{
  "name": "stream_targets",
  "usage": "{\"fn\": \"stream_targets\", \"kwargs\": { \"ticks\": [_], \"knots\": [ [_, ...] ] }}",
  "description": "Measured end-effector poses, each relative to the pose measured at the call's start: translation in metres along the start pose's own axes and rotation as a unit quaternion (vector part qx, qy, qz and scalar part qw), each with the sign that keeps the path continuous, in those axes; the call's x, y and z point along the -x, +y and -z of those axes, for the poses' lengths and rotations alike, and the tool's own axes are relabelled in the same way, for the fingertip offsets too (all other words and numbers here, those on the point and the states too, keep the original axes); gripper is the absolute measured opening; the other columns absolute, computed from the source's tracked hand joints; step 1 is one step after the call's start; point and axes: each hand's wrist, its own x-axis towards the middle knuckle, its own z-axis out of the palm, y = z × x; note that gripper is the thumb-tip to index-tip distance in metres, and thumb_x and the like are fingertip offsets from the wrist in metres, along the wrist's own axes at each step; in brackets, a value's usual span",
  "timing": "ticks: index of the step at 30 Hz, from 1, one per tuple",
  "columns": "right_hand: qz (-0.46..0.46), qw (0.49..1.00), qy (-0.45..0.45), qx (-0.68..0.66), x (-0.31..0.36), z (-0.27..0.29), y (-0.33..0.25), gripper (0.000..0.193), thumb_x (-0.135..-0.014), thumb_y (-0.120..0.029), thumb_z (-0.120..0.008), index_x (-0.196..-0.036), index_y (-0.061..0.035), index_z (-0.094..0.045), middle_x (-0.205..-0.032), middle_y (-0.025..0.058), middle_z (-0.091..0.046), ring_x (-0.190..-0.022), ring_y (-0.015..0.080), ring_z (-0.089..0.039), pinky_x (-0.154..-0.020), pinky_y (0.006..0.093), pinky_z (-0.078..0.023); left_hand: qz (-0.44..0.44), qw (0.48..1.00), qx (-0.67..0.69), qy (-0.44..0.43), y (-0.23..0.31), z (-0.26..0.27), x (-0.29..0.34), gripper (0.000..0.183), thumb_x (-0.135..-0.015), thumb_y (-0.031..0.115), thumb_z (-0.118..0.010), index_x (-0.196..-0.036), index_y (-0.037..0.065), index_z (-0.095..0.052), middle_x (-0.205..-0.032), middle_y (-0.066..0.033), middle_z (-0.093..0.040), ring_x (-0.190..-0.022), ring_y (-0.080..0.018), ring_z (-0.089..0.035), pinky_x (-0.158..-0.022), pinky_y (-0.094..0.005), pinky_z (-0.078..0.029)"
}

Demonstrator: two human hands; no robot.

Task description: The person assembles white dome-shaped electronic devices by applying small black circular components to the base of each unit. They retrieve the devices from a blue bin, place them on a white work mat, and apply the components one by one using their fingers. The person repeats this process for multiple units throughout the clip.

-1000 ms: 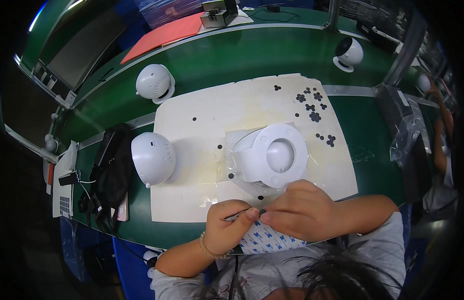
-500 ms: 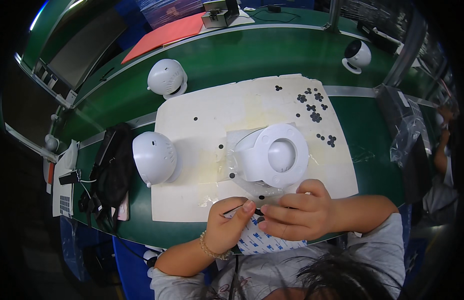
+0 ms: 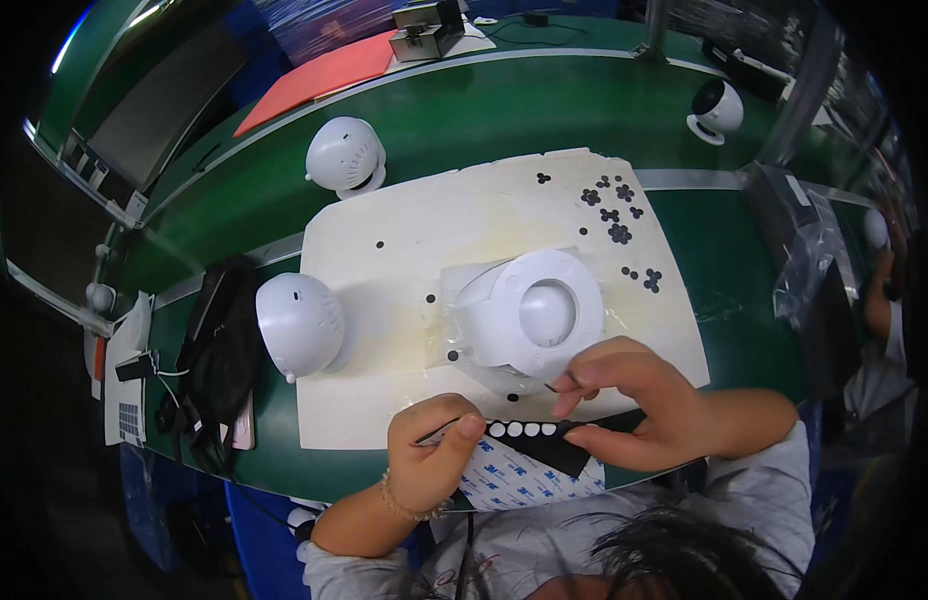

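My left hand (image 3: 429, 450) is closed on a sheet of adhesive pads (image 3: 529, 487), black on one side, with blue-printed white backing. A row of white round spots (image 3: 514, 429) shows along its upper edge. My right hand (image 3: 644, 400) is over the sheet's right end, thumb low beside it. The fingers are raised away from the thumb, and a small black pad (image 3: 552, 388) shows at their tips, partly hidden. Just beyond my hands a white camera-like device (image 3: 494, 320) lies on clear film, its ring-shaped base (image 3: 589, 305) facing up.
Two white round devices stand at the left, one near (image 3: 299, 325) and one farther back (image 3: 344, 155); another (image 3: 717, 108) is at the back right. Black dots (image 3: 620, 233) in clusters lie on the pale board (image 3: 384, 400). A black bag (image 3: 224, 350) lies left.
My right hand has drawn away from my left hand, up and to the right, its fingers parting from the thumb. The sheet's row of white spots has come into view.
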Motion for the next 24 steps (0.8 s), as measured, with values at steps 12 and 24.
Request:
{"fn": "stream_targets", "kwargs": {
  "ticks": [12,24],
  "knots": [
    [-0.005,0.995,0.088,-0.043,-0.026,0.023,0.022,0.06,-0.077,0.005,-0.056,-0.129,-0.0057,-0.028,-0.102,0.0084,-0.044,-0.088,0.0133,-0.053,-0.078,0.0276,-0.042,-0.253,0.909,-0.331,-0.006,0.004,0.005,-0.013,0.012,-0.068,0.017,-0.068,-0.078,0.011,-0.065,-0.115,-0.0097,-0.054,-0.107,-0.0312,-0.045,-0.082,-0.038,-0.035],
    [-0.079,0.977,0.112,-0.163,-0.052,0.027,0.051,0.064,-0.078,0.009,-0.051,-0.132,-0.0079,-0.02,-0.104,0.0097,-0.038,-0.086,0.0132,-0.054,-0.081,0.0273,-0.041,-0.239,0.887,-0.392,-0.057,-0.006,0.011,-0.006,0.017,-0.065,0.02,-0.072,-0.079,0.013,-0.065,-0.119,-0.0045,-0.052,-0.116,-0.0307,-0.04,-0.085,-0.0412,-0.03]
  ]
}}
